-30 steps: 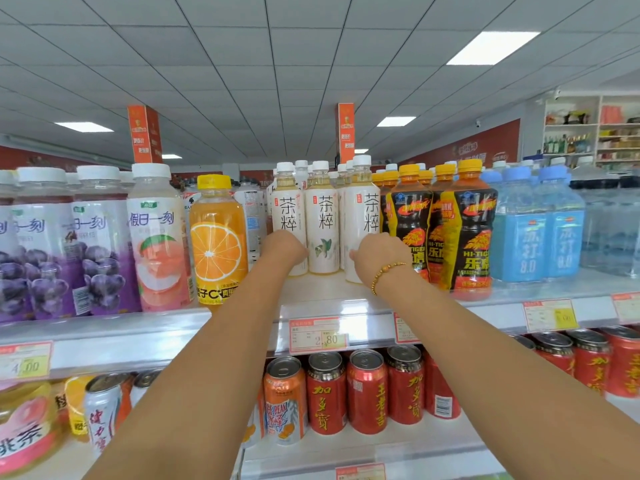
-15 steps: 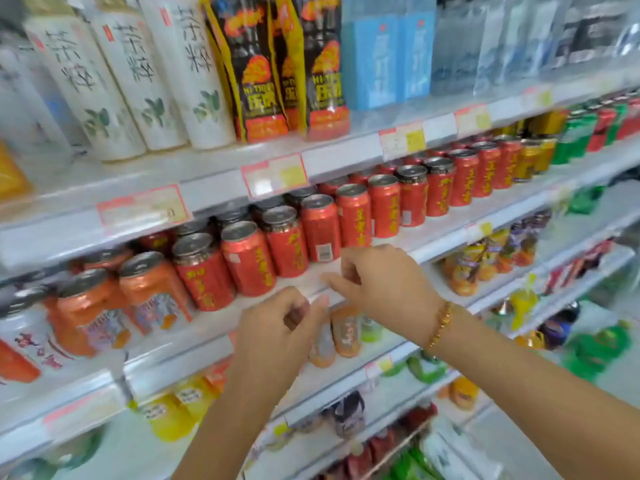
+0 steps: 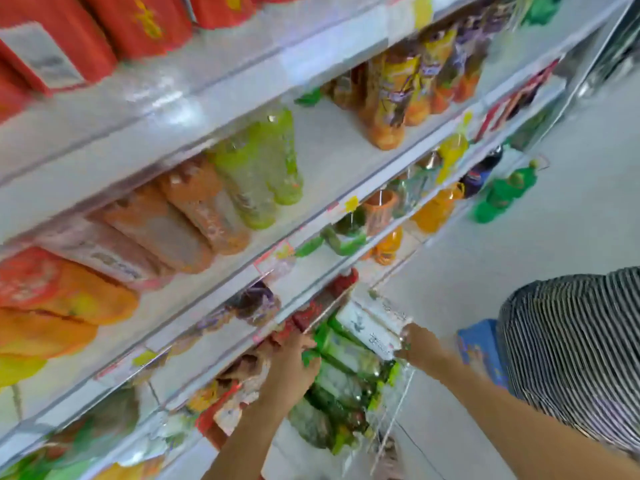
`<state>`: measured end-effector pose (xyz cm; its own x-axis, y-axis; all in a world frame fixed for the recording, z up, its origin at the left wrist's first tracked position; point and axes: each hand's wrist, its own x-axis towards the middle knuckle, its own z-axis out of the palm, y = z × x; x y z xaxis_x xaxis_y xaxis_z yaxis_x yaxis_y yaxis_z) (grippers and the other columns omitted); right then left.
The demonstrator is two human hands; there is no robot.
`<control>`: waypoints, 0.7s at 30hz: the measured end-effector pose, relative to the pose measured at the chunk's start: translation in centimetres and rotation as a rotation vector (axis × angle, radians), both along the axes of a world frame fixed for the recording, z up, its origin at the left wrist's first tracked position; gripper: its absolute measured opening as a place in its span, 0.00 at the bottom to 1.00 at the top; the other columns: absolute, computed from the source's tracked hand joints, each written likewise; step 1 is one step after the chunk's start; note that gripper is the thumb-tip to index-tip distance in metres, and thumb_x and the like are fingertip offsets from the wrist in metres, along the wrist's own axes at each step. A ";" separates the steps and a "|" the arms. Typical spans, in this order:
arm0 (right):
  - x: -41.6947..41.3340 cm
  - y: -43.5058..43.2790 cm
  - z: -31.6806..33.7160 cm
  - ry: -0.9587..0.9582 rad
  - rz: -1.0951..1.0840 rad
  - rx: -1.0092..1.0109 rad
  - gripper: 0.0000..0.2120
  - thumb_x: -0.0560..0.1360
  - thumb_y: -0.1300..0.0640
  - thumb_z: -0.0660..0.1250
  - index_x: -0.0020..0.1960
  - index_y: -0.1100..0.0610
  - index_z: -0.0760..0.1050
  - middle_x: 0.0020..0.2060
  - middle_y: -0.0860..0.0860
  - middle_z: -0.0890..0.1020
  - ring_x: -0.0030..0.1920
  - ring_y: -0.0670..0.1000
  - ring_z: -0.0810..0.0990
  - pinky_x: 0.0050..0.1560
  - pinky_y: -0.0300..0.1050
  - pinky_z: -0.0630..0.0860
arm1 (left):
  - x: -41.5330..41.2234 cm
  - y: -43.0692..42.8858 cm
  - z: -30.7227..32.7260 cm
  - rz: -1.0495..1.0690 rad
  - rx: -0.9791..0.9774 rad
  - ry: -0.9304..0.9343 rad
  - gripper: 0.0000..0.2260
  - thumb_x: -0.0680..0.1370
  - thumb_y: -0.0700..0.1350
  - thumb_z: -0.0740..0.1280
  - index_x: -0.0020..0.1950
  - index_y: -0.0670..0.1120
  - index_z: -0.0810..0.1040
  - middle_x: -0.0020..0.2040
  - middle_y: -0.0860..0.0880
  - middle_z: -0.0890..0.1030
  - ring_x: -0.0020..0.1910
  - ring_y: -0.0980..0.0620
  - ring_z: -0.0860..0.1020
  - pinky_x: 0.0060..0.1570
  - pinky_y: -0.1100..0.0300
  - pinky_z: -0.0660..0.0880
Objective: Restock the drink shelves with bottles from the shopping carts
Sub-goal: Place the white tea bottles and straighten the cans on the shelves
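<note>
Step in hand, as judged: picking stock out of the cart point(image 3: 398, 414) at lower centre of the frame. The cart stands against the foot of the shelves point(image 3: 329, 143) and holds bottles lying packed side by side: white bottles point(image 3: 367, 323) on top towards the right, and green bottles point(image 3: 343, 355) beneath and to the left of them. Further packs at the cart's left edge are too blurred to identify. The left hand point(image 3: 291, 365) is over the cart's left part, touching or just beside the green bottles. The right hand point(image 3: 420, 344) is at the near end of the white bottles. Motion blur hides the fingers of both hands, so whether either hand grips a bottle cannot be told. To do the pick well, each hand should take one bottle round its body, not by the cap. The top layer should go first, so that lower bottles do not roll. Each bottle should be lifted clear of the wire rim before it is turned towards the shelves. The shelves fill the upper left: red cans point(image 3: 138, 26) on the top level shown, with orange and green drinks below. Matching white bottles are not visible on these levels, so the destination must be confirmed before placing.
</note>
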<state>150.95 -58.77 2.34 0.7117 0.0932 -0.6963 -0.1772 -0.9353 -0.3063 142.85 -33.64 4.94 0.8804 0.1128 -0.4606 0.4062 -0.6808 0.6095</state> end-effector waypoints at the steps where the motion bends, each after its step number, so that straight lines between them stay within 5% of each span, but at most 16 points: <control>1: -0.1 -0.4 -1.7 0.015 0.015 0.000 0.23 0.73 0.52 0.68 0.64 0.59 0.69 0.61 0.56 0.75 0.61 0.54 0.74 0.57 0.41 0.69 | 0.4 -0.5 -1.5 -0.025 0.014 0.040 0.14 0.73 0.45 0.71 0.57 0.45 0.75 0.53 0.50 0.78 0.55 0.53 0.77 0.58 0.61 0.72; 6: 0.2 -1.2 -8.2 -0.020 0.017 0.002 0.21 0.76 0.65 0.58 0.69 0.57 0.65 0.60 0.54 0.77 0.57 0.56 0.77 0.54 0.46 0.74 | 2.3 -2.8 -8.2 -0.187 0.087 0.147 0.21 0.78 0.48 0.65 0.69 0.47 0.68 0.68 0.51 0.69 0.68 0.53 0.68 0.65 0.63 0.63; 9: -0.1 -1.7 -10.8 -0.057 -0.051 -0.001 0.20 0.76 0.60 0.61 0.67 0.56 0.64 0.53 0.54 0.80 0.51 0.56 0.80 0.47 0.46 0.77 | 2.6 -4.1 -11.3 -0.270 0.129 0.158 0.25 0.78 0.48 0.64 0.74 0.47 0.62 0.75 0.50 0.59 0.74 0.53 0.60 0.71 0.61 0.58; 13: -0.6 -2.1 -13.1 -0.037 0.123 -0.173 0.25 0.75 0.57 0.64 0.69 0.56 0.61 0.50 0.54 0.80 0.51 0.57 0.80 0.46 0.47 0.77 | 1.8 -5.5 -13.5 -0.276 0.170 0.081 0.28 0.78 0.46 0.63 0.76 0.49 0.57 0.77 0.51 0.52 0.76 0.54 0.51 0.73 0.62 0.56; 17: -0.2 -2.0 -13.4 -0.091 0.092 -0.104 0.24 0.74 0.56 0.65 0.68 0.54 0.65 0.52 0.54 0.80 0.52 0.56 0.80 0.49 0.48 0.78 | 1.9 -6.2 -13.9 -0.220 0.159 0.038 0.25 0.78 0.45 0.64 0.74 0.48 0.61 0.77 0.50 0.56 0.76 0.54 0.53 0.73 0.63 0.50; 21: -2.2 -3.4 -12.1 -0.153 0.104 0.035 0.20 0.77 0.51 0.62 0.66 0.57 0.65 0.55 0.53 0.77 0.54 0.54 0.77 0.51 0.45 0.73 | 3.1 -6.7 -12.3 -0.168 0.156 0.003 0.27 0.77 0.44 0.65 0.74 0.46 0.60 0.77 0.47 0.57 0.73 0.51 0.63 0.69 0.60 0.65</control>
<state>148.72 -62.17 -9.72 0.7942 0.1937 -0.5759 -0.0293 -0.9345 -0.3547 145.92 -40.30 -7.34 0.8916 0.0348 -0.4514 0.2806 -0.8249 0.4908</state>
